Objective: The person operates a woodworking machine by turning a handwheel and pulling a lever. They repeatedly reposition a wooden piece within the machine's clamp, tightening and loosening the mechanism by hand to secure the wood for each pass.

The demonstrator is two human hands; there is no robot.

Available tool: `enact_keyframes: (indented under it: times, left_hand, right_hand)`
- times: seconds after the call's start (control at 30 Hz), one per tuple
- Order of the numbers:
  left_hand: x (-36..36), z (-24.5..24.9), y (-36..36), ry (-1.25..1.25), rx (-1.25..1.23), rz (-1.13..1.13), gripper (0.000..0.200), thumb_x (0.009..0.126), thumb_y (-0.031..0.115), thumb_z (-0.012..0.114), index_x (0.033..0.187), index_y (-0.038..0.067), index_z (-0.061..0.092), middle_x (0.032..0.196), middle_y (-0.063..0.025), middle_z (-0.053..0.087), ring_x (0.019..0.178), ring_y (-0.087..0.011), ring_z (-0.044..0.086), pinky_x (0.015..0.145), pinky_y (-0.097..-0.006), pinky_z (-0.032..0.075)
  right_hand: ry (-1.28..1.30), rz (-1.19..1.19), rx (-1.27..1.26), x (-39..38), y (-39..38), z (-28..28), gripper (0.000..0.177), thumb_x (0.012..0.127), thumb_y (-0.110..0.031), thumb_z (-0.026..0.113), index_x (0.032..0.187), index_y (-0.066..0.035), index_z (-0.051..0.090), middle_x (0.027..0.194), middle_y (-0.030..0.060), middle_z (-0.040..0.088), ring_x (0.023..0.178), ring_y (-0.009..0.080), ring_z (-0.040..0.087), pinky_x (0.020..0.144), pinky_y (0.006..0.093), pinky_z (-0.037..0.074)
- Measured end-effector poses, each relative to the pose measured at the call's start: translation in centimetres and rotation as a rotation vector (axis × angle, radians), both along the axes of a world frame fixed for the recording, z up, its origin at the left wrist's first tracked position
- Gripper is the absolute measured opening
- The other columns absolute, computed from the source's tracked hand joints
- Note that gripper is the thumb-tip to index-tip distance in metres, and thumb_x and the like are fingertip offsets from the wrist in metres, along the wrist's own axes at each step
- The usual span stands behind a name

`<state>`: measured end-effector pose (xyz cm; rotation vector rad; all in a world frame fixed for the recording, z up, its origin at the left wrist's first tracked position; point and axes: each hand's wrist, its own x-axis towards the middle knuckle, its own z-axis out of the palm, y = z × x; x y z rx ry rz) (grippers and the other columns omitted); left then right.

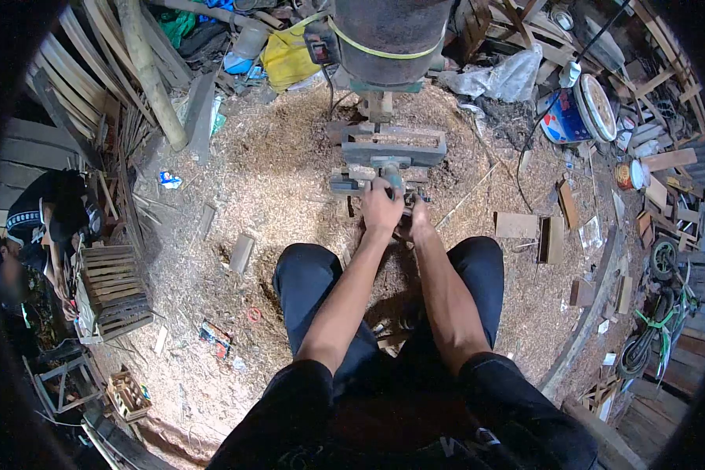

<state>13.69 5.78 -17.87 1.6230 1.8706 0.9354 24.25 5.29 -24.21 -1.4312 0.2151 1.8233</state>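
Observation:
Seated with knees apart, I reach both arms forward to a low machine with heavy slotted bars, at the foot of a large dark drum. My left hand is closed around the near end of a greenish-grey cylindrical part that sticks out toward me. Close beside it, my right hand has its fingers curled in at the same end of the machine. What the right fingers hold is hidden. Dark metal pieces lie just around both hands.
Wood shavings cover the floor. Wooden blocks lie to the right, another block to the left. A paint bucket stands back right. Another person sits far left by a slatted wooden piece. A cable trails at right.

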Motion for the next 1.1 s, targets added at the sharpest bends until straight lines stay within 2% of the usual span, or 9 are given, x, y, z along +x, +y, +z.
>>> enact_keyframes:
  times: [0.13,0.27,0.4,0.47,0.5,0.63,0.73,1.0,1.1]
  left_hand:
    - [0.5,-2.2,1.0,-0.025,-0.059,0.237,0.037,0.078,0.028,0.066,0.102,0.002,0.058,0.101,-0.0218,0.059,0.097,-0.0418,0.056,0.088,-0.0503,0.044]
    - [0.4,-2.2,1.2,-0.124,0.014,0.293,0.028,0.08,0.023,0.064,0.093,-0.001,0.062,0.093,-0.0209,0.063,0.094,-0.0368,0.06,0.085,-0.044,0.045]
    - [-1.5,-9.0,1.9,-0.835,0.001,0.386,0.016,0.081,0.01,0.058,0.089,-0.002,0.066,0.082,-0.0156,0.064,0.083,-0.0228,0.06,0.078,-0.0319,0.045]
    - [-2.0,-9.1,2.0,-1.042,-0.063,0.358,0.02,0.084,0.015,0.057,0.091,-0.001,0.066,0.083,-0.0188,0.065,0.083,-0.0298,0.061,0.08,-0.0366,0.046]
    - [-2.1,-9.3,1.8,-0.859,-0.14,0.351,0.021,0.084,0.017,0.057,0.092,-0.001,0.065,0.086,-0.02,0.064,0.085,-0.0323,0.061,0.08,-0.0389,0.046]
    - [-2.1,-7.8,1.9,-0.328,-0.138,0.227,0.029,0.086,0.028,0.056,0.095,0.001,0.063,0.096,-0.0242,0.062,0.093,-0.0411,0.058,0.083,-0.0472,0.045]
    - [0.9,0.9,-0.5,0.117,-0.156,0.17,0.041,0.081,0.041,0.063,0.099,0.004,0.06,0.102,-0.0239,0.06,0.099,-0.042,0.056,0.087,-0.0479,0.046]
    - [0.4,0.3,-0.8,-0.13,-0.089,0.135,0.031,0.078,0.012,0.061,0.107,0.0,0.061,0.111,-0.0195,0.063,0.104,-0.0375,0.059,0.093,-0.0413,0.045]
    - [-1.0,-11.2,0.8,-0.895,0.143,0.205,0.032,0.076,-0.002,0.052,0.105,0.001,0.064,0.107,-0.0133,0.065,0.101,-0.0276,0.061,0.093,-0.0379,0.046]
  right_hand:
    - [0.085,0.18,0.044,1.4,0.2,-4.5,0.048,0.094,-0.049,0.034,0.109,-0.009,0.056,0.088,0.0114,0.066,0.074,0.0265,0.064,0.068,0.0465,0.054]
    - [-0.03,0.15,0.039,0.4,-0.5,1.1,0.045,0.091,-0.044,0.042,0.108,-0.006,0.058,0.091,0.0151,0.066,0.075,0.0255,0.063,0.068,0.0456,0.054]
    - [-0.468,0.167,0.134,-1.4,-0.9,3.8,0.047,0.089,-0.039,0.044,0.104,0.002,0.061,0.087,0.0155,0.065,0.078,0.0251,0.062,0.069,0.0412,0.05]
    - [-0.868,0.346,0.151,-1.9,-1.6,5.7,0.049,0.088,-0.039,0.044,0.103,0.005,0.061,0.085,0.0151,0.065,0.08,0.0248,0.062,0.07,0.0395,0.048]
    - [-0.743,0.333,0.266,-1.1,-1.4,2.3,0.04,0.093,-0.039,0.046,0.103,-0.003,0.059,0.098,0.0127,0.063,0.082,0.0246,0.061,0.072,0.0407,0.049]
    - [-0.254,-0.02,0.271,-1.2,-1.6,2.6,0.051,0.093,-0.041,0.036,0.106,0.003,0.059,0.098,0.0151,0.063,0.084,0.0253,0.062,0.072,0.0402,0.05]
    - [0.064,-0.054,0.159,-0.4,-1.4,-1.2,0.047,0.095,-0.041,0.033,0.109,-0.003,0.056,0.095,0.0144,0.062,0.084,0.0254,0.062,0.072,0.0425,0.053]
    - [0.166,-0.185,0.195,-0.9,-1.7,-3.8,0.041,0.086,-0.038,0.042,0.1,-0.003,0.06,0.089,0.0146,0.064,0.08,0.0305,0.062,0.07,0.0446,0.052]
    - [-0.521,0.033,0.261,-1.0,-0.9,-3.7,0.047,0.086,-0.035,0.044,0.101,0.006,0.062,0.098,0.019,0.065,0.088,0.0308,0.063,0.077,0.0424,0.049]
